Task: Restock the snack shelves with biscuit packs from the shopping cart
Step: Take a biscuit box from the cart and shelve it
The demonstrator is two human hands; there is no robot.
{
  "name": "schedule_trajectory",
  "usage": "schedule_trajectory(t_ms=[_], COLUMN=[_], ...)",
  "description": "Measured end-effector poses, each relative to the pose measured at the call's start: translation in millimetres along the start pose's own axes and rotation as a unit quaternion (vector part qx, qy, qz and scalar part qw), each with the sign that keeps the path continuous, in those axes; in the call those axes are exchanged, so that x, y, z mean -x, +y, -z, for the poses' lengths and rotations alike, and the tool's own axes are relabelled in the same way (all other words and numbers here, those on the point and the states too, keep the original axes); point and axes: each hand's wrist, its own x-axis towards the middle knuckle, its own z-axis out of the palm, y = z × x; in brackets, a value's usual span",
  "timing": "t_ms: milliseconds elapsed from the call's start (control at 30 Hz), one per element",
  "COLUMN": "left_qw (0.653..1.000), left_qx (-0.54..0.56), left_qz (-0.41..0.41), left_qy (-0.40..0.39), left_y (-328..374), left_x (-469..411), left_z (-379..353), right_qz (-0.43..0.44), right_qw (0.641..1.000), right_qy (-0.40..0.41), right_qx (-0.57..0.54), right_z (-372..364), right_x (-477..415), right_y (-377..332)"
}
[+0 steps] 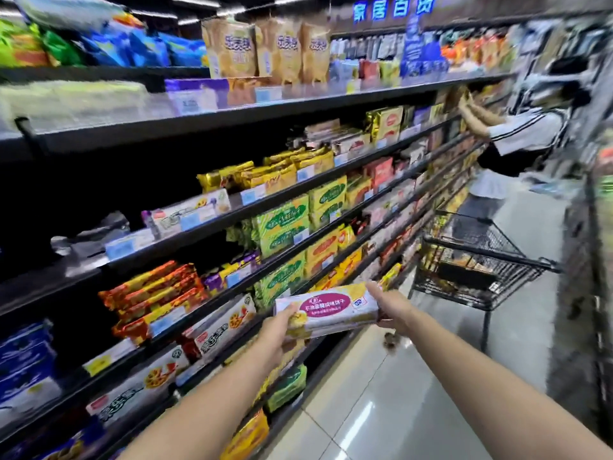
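A blue glowing sign (393, 9) at the upper right of the frame reads 家居百货. The long pale biscuit pack (326, 310) at lower centre bears a magenta oval with white characters ending in 饼干; the rest is blurred. The pale blue price tags (190, 220) are too blurred to read.

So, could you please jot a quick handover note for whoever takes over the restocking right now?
Hands: left hand grips the biscuit pack by its left end, right hand by its right end.
The pack is held out in front of the snack shelves, not on one yet.
The shopping cart stands ahead in the aisle, more packs inside.
Done: one pack in hand. Left: shelve it, then go on with the cart's packs.
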Motion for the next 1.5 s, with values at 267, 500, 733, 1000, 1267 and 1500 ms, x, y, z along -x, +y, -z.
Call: schedule_trajectory(t_ms=[267,500,733,1000,1267,1500], left_qw=[0.998,0.996,0.987,0.950,0.850,0.814], left_qx=[-0.012,-0.024,-0.035,-0.071,-0.265,-0.247], left_qz=[-0.044,-0.078,-0.152,-0.304,-0.421,-0.445], left_qy=[-0.048,-0.034,-0.021,0.010,0.171,0.280], left_y=[57.3,106.8,175.9,251.9,324.8,348.7], left_x=[-58.6,-108.4,-145.5,-172.1,-217.4,-260.1], left_z=[-106.8,-217.1,-315.6,-352.4,-339.4,-311.7], right_qz=[-0.019,0.018,0.083,0.177,0.285,0.328], right_qw=[0.997,0.997,0.995,0.983,0.952,0.933], right_qy=[0.029,0.014,-0.017,-0.054,-0.096,-0.145], right_qx=[-0.063,-0.071,-0.048,-0.017,-0.048,-0.027], right_z=[84.7,176.6,268.8,310.9,280.8,228.5], right_x=[-60.3,-130.2,-210.6,-282.5,-357.0,-415.3], right_y=[-26.7,-72.3,-135.0,-213.2,-294.1,-339.6])
